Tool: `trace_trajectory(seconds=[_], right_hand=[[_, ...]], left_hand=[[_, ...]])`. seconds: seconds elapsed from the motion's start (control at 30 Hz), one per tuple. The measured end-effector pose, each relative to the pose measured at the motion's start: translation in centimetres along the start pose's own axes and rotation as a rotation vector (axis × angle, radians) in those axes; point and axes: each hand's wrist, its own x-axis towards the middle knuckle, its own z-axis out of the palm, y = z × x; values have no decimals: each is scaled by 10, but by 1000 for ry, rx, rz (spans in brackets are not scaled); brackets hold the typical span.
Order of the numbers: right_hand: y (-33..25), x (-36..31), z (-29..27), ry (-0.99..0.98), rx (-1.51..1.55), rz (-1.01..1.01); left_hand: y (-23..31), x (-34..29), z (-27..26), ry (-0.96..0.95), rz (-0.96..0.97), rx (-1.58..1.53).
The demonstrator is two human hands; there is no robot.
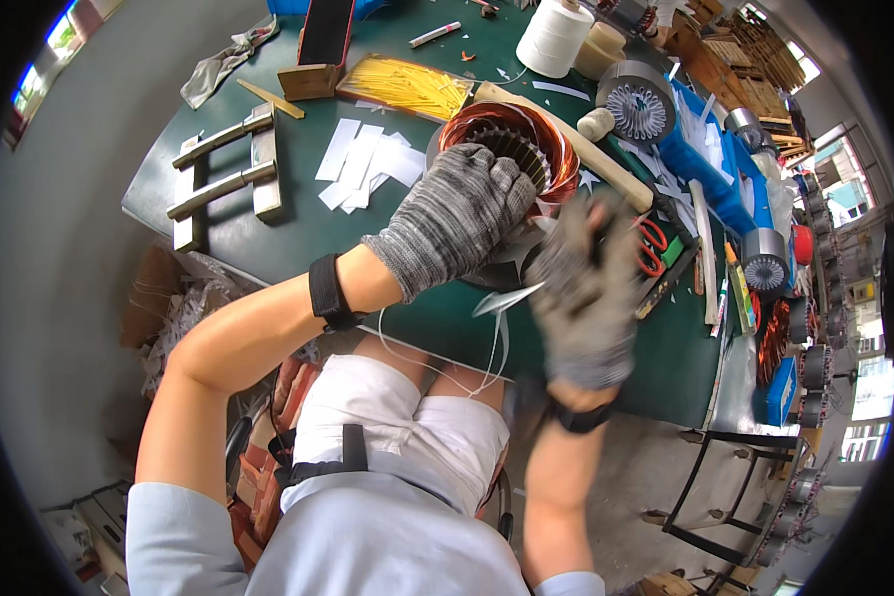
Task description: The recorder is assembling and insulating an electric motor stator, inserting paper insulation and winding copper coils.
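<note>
A motor stator (pixel 560 147) with copper windings stands on the green table in front of me. Grey knit gloves cover both hands. My left hand (pixel 462 214) is closed over the stator's near left rim, fingers curled at its opening. To the right of the stator, my right hand (pixel 586 293) is smeared by motion, so its fingers and anything in them cannot be made out. Beside it a white pointed piece (pixel 507 300) sticks out to the left. White cord (pixel 407 355) loops from there down over the table edge toward my lap.
White paper slips (pixel 368 164) and a tray of yellow sticks (pixel 407 87) lie left of the stator. Further left is a metal frame (pixel 226 174). A wooden mallet (pixel 596 159), red-handled scissors (pixel 652 248), a cord spool (pixel 554 38) and blue bins (pixel 705 159) occupy the right.
</note>
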Motion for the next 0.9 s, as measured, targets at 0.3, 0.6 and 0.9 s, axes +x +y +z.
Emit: trace_trajectory(seconds=[0.3, 0.6, 0.9], right_hand=[[66, -43, -50, 482, -496, -396], [87, -171, -78, 463, 330, -53], [46, -343, -102, 1197, -2193, 336]], left_hand=[[3, 13, -24, -38, -29, -249], [-9, 12, -20, 47, -2, -250], [-20, 24, -29, -74, 106, -287]])
